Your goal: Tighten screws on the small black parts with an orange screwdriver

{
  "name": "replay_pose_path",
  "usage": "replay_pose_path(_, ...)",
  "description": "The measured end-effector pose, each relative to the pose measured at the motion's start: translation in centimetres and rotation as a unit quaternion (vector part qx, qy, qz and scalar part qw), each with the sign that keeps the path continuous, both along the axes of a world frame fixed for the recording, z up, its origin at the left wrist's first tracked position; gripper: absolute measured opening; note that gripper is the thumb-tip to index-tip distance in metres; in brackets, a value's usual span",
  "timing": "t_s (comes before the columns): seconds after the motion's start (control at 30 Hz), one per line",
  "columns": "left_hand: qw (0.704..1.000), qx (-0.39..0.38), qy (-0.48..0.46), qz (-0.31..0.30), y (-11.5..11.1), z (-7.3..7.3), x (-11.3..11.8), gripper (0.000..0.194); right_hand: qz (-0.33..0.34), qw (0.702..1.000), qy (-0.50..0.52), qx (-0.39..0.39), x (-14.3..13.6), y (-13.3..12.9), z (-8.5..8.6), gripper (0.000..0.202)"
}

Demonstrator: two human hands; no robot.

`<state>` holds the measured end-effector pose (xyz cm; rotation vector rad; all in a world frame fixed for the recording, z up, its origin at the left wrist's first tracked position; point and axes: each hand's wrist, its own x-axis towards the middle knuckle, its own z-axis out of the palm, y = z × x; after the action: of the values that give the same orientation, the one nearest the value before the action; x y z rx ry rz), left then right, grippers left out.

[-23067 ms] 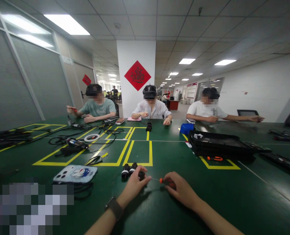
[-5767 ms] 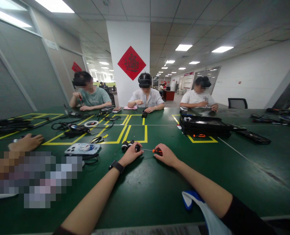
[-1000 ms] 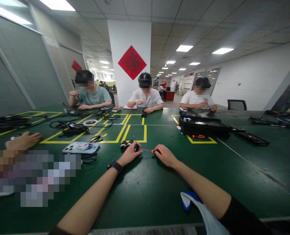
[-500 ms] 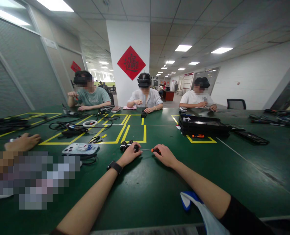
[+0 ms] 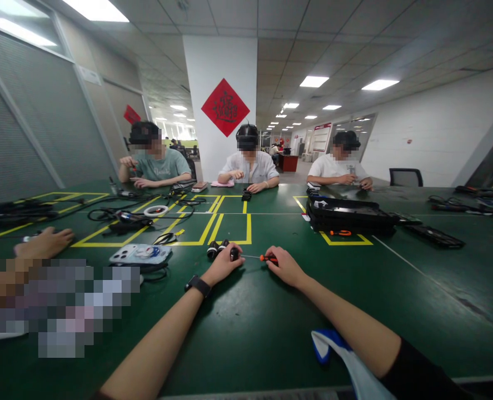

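My left hand [image 5: 222,265] is closed around a small black rounded part [image 5: 234,254], whose exact kind I cannot make out. My right hand [image 5: 288,268] grips the black and orange handle of a screwdriver [image 5: 263,258]. Its thin metal shaft points left and reaches the black part at my left fingers; the tip is hidden. Just beyond my left hand, black rounded pieces with white bands [image 5: 213,251] rest on the green table [image 5: 246,328].
A phone in a pale blue case [image 5: 140,253] lies left, near a neighbour's hand [image 5: 48,243]. Black trays [image 5: 346,214] stand at the right, with an orange-handled tool [image 5: 340,233] before them. Cables [image 5: 100,214] spread on the left. Several people sit around the table.
The whole view has shifted slightly. My right fingers have moved back a little along the screwdriver, so more of its orange collar shows. My left hand keeps its hold on the black part.
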<state>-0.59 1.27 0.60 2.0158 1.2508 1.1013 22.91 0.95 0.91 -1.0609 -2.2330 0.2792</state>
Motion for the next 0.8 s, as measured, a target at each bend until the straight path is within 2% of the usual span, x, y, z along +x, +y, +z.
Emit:
replay_pose_path(0.3, 1.0, 0.005, -0.002, 0.001, 0.01, -0.03, -0.07, 0.023, 0.03, 0.999, 0.029, -0.014, -0.04, -0.14, 0.12, 0.018)
replay_pose_path(0.47, 1.0, 0.0, -0.004, 0.004, -0.07, 0.13, 0.07, 0.023, 0.044, 0.999, -0.003, -0.006, -0.32, -0.69, 0.55, 0.024)
replay_pose_path(0.63, 1.0, 0.002, -0.001, -0.004, -0.08, 0.1, 0.05, 0.024, -0.003, 0.999, -0.045, 0.026, -0.42, -0.59, 0.57, 0.015)
replay_pose_path(0.7, 1.0, 0.009, 0.004, -0.001, -0.05, 0.03, 0.0, 0.024, -0.003, 0.998, -0.052, 0.032, -0.36, -0.48, 0.44, 0.017)
replay_pose_path(0.8, 1.0, 0.015, 0.008, 0.006, -0.05, -0.03, -0.06, 0.023, 0.012, 0.998, -0.04, 0.036, -0.23, -0.4, 0.25, 0.009)
